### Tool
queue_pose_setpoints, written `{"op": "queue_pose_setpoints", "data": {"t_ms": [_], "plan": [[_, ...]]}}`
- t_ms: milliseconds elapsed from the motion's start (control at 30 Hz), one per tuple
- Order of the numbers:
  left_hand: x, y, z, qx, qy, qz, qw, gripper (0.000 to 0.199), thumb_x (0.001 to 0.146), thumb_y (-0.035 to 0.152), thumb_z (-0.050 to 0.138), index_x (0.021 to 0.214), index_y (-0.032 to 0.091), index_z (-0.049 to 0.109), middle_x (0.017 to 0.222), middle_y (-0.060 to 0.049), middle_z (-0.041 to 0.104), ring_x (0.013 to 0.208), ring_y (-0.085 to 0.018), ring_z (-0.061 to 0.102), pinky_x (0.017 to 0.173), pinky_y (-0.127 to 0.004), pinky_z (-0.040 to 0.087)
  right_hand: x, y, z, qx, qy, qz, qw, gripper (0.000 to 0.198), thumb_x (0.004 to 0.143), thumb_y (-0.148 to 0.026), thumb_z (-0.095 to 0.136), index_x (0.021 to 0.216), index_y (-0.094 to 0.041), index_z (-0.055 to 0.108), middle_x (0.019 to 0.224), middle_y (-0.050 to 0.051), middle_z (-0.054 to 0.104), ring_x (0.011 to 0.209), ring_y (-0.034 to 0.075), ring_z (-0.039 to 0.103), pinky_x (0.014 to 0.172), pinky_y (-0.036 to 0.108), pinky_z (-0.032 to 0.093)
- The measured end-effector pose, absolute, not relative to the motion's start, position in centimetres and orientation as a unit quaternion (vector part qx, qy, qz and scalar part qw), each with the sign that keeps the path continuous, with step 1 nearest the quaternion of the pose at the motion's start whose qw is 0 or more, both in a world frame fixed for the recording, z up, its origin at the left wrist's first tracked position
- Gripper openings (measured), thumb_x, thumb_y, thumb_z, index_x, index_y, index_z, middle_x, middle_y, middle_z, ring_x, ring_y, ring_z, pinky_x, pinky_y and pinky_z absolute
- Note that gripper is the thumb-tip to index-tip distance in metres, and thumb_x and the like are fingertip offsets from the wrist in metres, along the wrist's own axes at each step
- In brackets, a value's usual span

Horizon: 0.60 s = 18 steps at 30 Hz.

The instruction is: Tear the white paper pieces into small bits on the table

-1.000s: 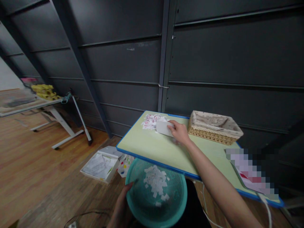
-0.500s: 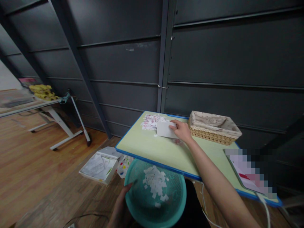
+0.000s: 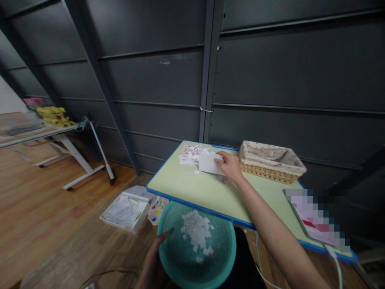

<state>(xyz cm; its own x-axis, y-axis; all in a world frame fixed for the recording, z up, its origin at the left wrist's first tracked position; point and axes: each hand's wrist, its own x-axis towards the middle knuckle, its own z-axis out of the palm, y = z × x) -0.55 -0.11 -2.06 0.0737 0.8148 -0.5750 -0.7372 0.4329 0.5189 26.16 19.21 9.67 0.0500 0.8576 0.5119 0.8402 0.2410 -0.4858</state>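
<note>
While a flat, white rectangular card [image 3: 208, 163] is standing tilted against a loose pile of white paper scraps with reddish marks [image 3: 189, 155], I'm seeing the right hand [image 3: 229, 163] pinching the card's right end between thumb and fingers. Both are sitting toward the far left of the pale green tabletop with blue edging [image 3: 177, 182]. The left hand [image 3: 154, 249] is gripping the left rim of a round teal plastic basket [image 3: 176, 261], which is holding more whitish scraps [image 3: 196, 230].

I'm judging the step in hand to be gathering the pile with the card; the next move seems to be calling for a low card edge and a steady basket.

For room, I'm counting on the stretch between pile and near edge, where one stray scrap [image 3: 197, 172] is lying. The basket is sitting below that edge. A tan woven box-shaped basket with cloth lining [image 3: 267, 171] is crowding the right hand's far side.
</note>
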Motion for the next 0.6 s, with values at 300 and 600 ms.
{"op": "queue_pose_setpoints", "data": {"t_ms": [300,600], "plan": [[-0.8,-0.3,-2.2,0.039,0.416,0.516,0.748,0.060,0.077,0.028,0.067,0.129,0.003,0.052,0.094,-0.014,0.079,0.119,-0.033,0.056,0.105,-0.045,0.042,26.0,19.3,9.6,-0.653,-0.688,-0.023,0.315,0.033,0.086,-0.030,0.051,0.114,-0.022,0.066,0.101,0.006,0.073,0.090,0.024,0.066,0.080,0.031,0.046],[-0.5,-0.4,-1.6,0.065,0.439,0.521,0.729,0.056,0.075,0.026,0.068,0.128,0.009,0.055,0.104,-0.014,0.077,0.120,-0.033,0.055,0.105,-0.047,0.043,25.5,18.3,10.4,-0.672,-0.688,-0.094,0.259,0.036,0.086,-0.028,0.049,0.117,-0.021,0.065,0.088,0.010,0.074,0.080,0.026,0.068,0.074,0.033,0.046]]}}
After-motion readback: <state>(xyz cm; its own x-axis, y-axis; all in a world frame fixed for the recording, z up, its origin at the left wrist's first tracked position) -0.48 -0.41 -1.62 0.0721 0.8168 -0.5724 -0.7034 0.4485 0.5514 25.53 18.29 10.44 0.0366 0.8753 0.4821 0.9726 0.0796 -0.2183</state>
